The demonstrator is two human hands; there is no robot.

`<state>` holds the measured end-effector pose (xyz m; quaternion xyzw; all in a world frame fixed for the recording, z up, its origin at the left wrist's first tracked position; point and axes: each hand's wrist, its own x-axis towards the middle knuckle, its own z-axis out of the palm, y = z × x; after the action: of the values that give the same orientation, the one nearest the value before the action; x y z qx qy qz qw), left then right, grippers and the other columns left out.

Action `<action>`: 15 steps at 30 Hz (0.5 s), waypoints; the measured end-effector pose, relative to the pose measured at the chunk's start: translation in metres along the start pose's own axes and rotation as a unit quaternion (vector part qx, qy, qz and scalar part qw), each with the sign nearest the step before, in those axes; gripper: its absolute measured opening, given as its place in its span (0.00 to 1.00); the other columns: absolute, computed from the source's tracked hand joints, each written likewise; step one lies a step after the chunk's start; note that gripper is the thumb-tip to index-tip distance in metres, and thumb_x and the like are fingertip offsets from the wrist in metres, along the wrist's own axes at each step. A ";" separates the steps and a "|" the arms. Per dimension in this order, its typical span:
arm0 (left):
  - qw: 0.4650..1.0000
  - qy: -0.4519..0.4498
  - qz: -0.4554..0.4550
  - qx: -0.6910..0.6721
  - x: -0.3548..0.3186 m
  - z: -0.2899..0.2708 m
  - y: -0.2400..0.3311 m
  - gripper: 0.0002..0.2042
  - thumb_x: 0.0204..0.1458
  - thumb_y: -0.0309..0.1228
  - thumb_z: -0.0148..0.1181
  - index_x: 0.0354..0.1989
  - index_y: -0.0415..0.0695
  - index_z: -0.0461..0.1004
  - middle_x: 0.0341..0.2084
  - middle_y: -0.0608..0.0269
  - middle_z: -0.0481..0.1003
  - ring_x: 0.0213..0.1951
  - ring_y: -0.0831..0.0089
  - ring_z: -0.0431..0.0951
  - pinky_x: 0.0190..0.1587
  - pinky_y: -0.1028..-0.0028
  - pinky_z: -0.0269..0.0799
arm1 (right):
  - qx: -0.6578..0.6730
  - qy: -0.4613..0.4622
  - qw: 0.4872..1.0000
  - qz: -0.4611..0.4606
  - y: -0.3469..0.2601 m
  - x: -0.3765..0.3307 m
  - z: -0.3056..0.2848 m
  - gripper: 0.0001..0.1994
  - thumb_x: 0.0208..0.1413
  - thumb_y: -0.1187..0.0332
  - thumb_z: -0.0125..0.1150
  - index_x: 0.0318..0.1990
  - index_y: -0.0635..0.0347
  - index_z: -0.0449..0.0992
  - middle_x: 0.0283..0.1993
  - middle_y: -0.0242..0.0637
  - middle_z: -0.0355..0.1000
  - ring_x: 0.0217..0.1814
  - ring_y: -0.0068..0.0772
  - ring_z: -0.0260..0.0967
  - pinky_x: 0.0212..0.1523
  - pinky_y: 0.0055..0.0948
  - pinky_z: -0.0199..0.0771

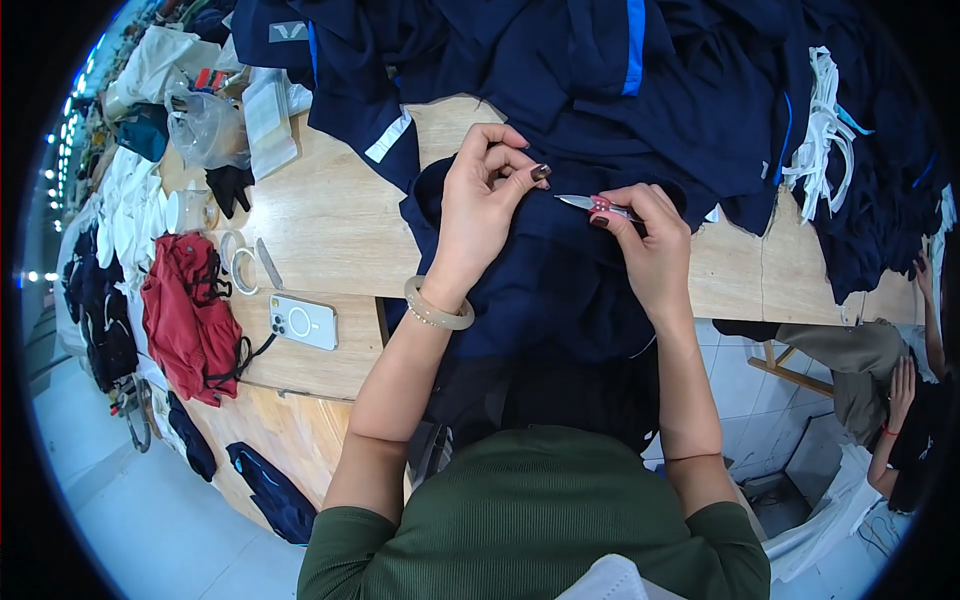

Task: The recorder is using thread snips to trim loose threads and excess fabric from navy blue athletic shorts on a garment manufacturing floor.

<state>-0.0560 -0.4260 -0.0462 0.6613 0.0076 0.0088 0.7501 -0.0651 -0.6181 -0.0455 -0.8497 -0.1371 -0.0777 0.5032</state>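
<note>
A person in a ribbed green top leans over dark navy cloth, which runs from the table edge toward the lap, below both hands. A pale bangle and a beaded bracelet circle the left wrist. The left hand is mostly closed, its fingers curled and the thumb tip drawn against the index finger above the cloth; whether a thread or fold is pinched there cannot be told. The right hand is closed around small pink-handled scissors, whose pointed silver blades aim at the left fingertips without touching them.

On the wooden table to the left lie a white phone, a crumpled red bag with black cords, and rolls of tape beside a thin metal blade. Farther off, a clear plastic bag sits near flat packets. Navy garments with blue trim heap across the far side, white strips bunched upon them at right. At the far right, another person's hand shows beside khaki trousers.
</note>
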 end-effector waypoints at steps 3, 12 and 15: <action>1.000 -0.004 0.007 0.025 0.000 0.001 0.004 0.13 0.54 0.16 0.55 0.46 0.37 0.62 0.28 0.62 0.75 0.32 0.79 0.75 0.40 0.82 0.71 | -0.027 -0.006 0.999 -0.019 0.000 0.000 0.001 0.08 0.45 0.71 0.67 0.32 0.64 0.76 0.29 0.34 0.73 0.30 0.33 0.64 0.31 0.27 0.65; 1.000 -0.008 0.002 0.030 -0.003 0.003 0.008 0.14 0.53 0.17 0.57 0.46 0.37 0.62 0.26 0.63 0.74 0.31 0.80 0.75 0.39 0.83 0.71 | -0.050 0.005 0.998 -0.043 -0.003 0.002 0.006 0.09 0.44 0.69 0.68 0.32 0.63 0.77 0.28 0.33 0.72 0.28 0.32 0.62 0.29 0.28 0.63; 0.999 -0.011 0.000 0.031 -0.003 0.003 0.008 0.14 0.53 0.17 0.57 0.46 0.37 0.62 0.26 0.63 0.74 0.31 0.80 0.75 0.39 0.83 0.71 | -0.054 0.011 0.997 -0.057 -0.003 0.003 0.008 0.09 0.44 0.68 0.68 0.31 0.62 0.77 0.28 0.32 0.72 0.28 0.32 0.62 0.28 0.28 0.63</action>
<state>-0.0586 -0.4281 -0.0382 0.6844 -0.0008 0.0012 0.7291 -0.0628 -0.6094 -0.0460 -0.8656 -0.1758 -0.1230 0.4525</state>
